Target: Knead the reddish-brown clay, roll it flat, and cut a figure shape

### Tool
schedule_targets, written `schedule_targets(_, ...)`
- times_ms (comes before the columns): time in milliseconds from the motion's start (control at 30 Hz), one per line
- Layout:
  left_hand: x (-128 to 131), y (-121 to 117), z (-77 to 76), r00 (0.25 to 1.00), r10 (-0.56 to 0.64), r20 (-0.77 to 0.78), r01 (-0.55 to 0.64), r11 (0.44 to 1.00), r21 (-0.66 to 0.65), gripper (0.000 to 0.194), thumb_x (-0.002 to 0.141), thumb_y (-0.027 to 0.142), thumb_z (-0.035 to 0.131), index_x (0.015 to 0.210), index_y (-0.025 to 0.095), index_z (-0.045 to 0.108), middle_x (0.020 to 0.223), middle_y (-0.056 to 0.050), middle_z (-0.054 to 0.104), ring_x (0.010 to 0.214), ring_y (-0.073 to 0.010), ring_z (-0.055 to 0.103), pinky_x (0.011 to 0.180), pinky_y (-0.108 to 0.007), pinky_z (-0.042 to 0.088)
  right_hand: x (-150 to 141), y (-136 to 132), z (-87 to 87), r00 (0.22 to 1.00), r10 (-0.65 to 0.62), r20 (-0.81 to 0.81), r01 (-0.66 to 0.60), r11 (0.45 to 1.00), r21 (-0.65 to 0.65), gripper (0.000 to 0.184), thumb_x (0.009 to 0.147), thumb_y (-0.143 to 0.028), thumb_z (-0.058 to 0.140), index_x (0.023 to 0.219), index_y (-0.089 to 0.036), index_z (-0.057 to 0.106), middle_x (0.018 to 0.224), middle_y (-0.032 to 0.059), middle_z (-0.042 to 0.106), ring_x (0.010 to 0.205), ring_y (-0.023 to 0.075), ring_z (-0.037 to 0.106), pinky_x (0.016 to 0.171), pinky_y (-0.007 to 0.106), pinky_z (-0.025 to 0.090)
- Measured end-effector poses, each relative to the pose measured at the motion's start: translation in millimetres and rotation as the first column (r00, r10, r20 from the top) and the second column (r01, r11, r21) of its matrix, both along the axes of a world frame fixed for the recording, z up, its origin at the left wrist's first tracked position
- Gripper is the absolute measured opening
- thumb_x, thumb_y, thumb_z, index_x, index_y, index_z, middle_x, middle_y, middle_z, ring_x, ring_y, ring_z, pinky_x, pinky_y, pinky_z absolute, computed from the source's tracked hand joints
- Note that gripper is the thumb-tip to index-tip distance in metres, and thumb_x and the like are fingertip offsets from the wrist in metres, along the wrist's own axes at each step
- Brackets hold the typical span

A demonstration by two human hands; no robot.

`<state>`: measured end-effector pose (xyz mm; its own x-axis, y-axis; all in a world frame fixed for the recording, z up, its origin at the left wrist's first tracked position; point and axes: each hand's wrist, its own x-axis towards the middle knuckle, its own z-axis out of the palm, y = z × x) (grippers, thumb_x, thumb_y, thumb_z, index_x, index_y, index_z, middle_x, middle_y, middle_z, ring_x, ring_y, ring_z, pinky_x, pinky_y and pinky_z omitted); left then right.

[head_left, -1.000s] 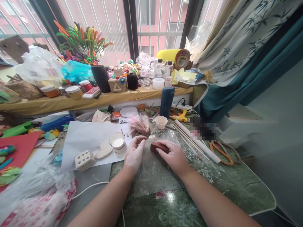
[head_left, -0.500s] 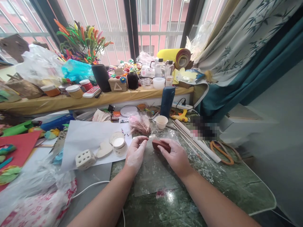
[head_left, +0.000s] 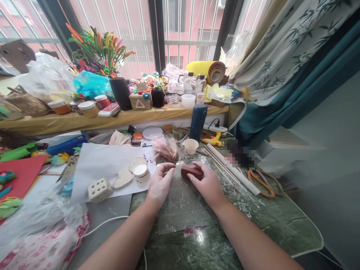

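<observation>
Right hand (head_left: 209, 185) grasping a red-brown block (head_left: 189, 173), thumb along the near side and fingers on the far side; we find the block just right of the frame's centre, below mid-height. Left hand (head_left: 161, 183) is just beside it, fingers bent toward the thumb; we cannot tell whether anything is pinched there. Pale, powdery-looking residue marks this hand. We judge the block to be firm and fairly light, easily managed one-handed; its smooth-looking faces could slip under dusty fingers, so we would take hold across its long sides, near the middle, sparing the edges in case they chip. Its form is oblong with softened corners. Whether it touches the clear sheet (head_left: 180, 213) beneath, we cannot tell. That sheet is thin and glossy, spread over a mottled green tabletop (head_left: 270, 228) flecked with white. At centre left, we note smooth white paper (head_left: 95, 161) bearing a matte, pitted die (head_left: 99, 189), a flat heart (head_left: 123, 179) and a jar (head_left: 142, 182) of white material. Above the hands lie a crinkled plastic bag (head_left: 165, 149) and a pale, round-rimmed cup (head_left: 191, 146); to the right, a slender white rod (head_left: 244, 180) runs diagonally.
</observation>
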<state>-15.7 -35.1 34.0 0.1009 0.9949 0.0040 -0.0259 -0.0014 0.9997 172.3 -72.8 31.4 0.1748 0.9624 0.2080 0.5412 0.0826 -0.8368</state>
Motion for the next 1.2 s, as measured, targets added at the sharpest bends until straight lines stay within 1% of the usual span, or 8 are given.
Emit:
schedule_targets(167, 1.1, -3.1, 3.7, 0.994, -0.101, -0.034, 0.099, 0.994, -0.043, 0.034, 0.081, 0.039, 0.074, 0.11, 0.021, 0.066, 0.114, -0.007, 0.072, 0.098, -0.0228, 0.069, 0.088, -0.035, 0.052, 1.7, -2.8, 4.0, 0.998, 0.05, -0.023, -0.052, 0.994, -0.092, 0.025, 0.08, -0.03, 0.068, 0.105, -0.026, 0.072, 0.102, 0.0042, 0.076, 0.095, 0.0286, 0.069, 0.087, 0.044, 0.052)
schedule_targets(267, 4.3, -8.4, 3.8, 0.977, -0.214, 0.011, 0.214, 0.977, 0.0, 0.046, 0.077, 0.034, 0.08, 0.118, 0.023, 0.063, 0.124, -0.009, 0.069, 0.109, -0.0253, 0.068, 0.098, -0.04, 0.051, -1.8, -8.9, 3.6, 0.975, 0.101, -0.198, -0.11, 0.993, -0.032, 0.023, 0.082, -0.034, 0.069, 0.103, -0.025, 0.071, 0.099, 0.0045, 0.076, 0.092, 0.0272, 0.07, 0.084, 0.04, 0.054)
schedule_targets(400, 8.5, -14.0, -0.3, 0.932, -0.337, 0.135, 0.339, 0.941, 0.009, 0.04, 0.078, 0.038, 0.081, 0.111, 0.022, 0.066, 0.11, -0.009, 0.074, 0.105, -0.0266, 0.07, 0.096, -0.04, 0.053, -7.9, -16.3, -2.9, 0.912, 0.106, -0.396, -0.115, 0.993, 0.001, 0.035, 0.081, -0.044, 0.074, 0.107, -0.022, 0.069, 0.101, 0.0072, 0.076, 0.093, 0.0282, 0.071, 0.081, 0.037, 0.056)
schedule_targets(567, 7.4, -10.8, -10.4, 0.929, -0.332, 0.166, 0.342, 0.939, -0.035, 0.048, 0.072, 0.038, 0.086, 0.112, 0.018, 0.069, 0.108, -0.01, 0.075, 0.099, -0.0268, 0.071, 0.09, -0.039, 0.054, -6.4, -15.3, -13.1, 0.885, 0.063, -0.461, -0.108, 0.991, -0.073, 0.042, 0.083, -0.051, 0.073, 0.112, -0.021, 0.067, 0.108, 0.0086, 0.075, 0.098, 0.0284, 0.07, 0.088, 0.039, 0.055)
schedule_targets(667, 6.4, -9.2, -14.6, 0.939, -0.315, 0.141, 0.326, 0.943, -0.064, 0.044, 0.071, 0.035, 0.086, 0.108, 0.017, 0.071, 0.104, -0.009, 0.076, 0.096, -0.0259, 0.071, 0.09, -0.039, 0.054, -4.8, -13.4, -17.1, 0.89, 0.029, -0.456, -0.092, 0.989, -0.117, 0.046, 0.08, -0.053, 0.075, 0.112, -0.021, 0.068, 0.107, 0.0091, 0.075, 0.098, 0.0298, 0.069, 0.087, 0.04, 0.055)
schedule_targets(867, 7.9, -11.1, -6.2, 0.938, -0.293, 0.184, 0.319, 0.939, -0.13, 0.036, 0.066, 0.031, 0.087, 0.096, 0.016, 0.074, 0.093, -0.006, 0.076, 0.088, -0.0229, 0.07, 0.087, -0.036, 0.053, -5.9, -13.2, -17.1, 0.864, 0.05, -0.501, -0.112, 0.989, -0.094, 0.044, 0.082, -0.055, 0.073, 0.111, -0.022, 0.069, 0.11, 0.0098, 0.075, 0.101, 0.0299, 0.068, 0.087, 0.039, 0.056)
schedule_targets(967, 8.9, -11.9, -4.0, 0.933, -0.304, 0.191, 0.33, 0.936, -0.124, 0.034, 0.066, 0.03, 0.087, 0.094, 0.016, 0.074, 0.091, -0.005, 0.076, 0.085, -0.021, 0.069, 0.085, -0.034, 0.053, -5.3, -12.5, -17.8, 0.856, 0.077, -0.512, -0.138, 0.987, -0.082, 0.043, 0.084, -0.056, 0.071, 0.112, -0.022, 0.071, 0.111, 0.0096, 0.074, 0.103, 0.0294, 0.068, 0.089, 0.038, 0.055)
schedule_targets(1200, 9.9, -11.0, -11.5, 0.933, -0.29, 0.214, 0.309, 0.949, -0.061, 0.035, 0.071, 0.029, 0.084, 0.101, 0.017, 0.071, 0.095, -0.005, 0.075, 0.086, -0.0193, 0.069, 0.082, -0.031, 0.052, -6.2, -10.1, -19.0, 0.804, 0.099, -0.587, -0.182, 0.98, -0.083, 0.047, 0.088, -0.062, 0.063, 0.114, -0.024, 0.072, 0.114, 0.0093, 0.075, 0.103, 0.0301, 0.07, 0.087, 0.039, 0.058)
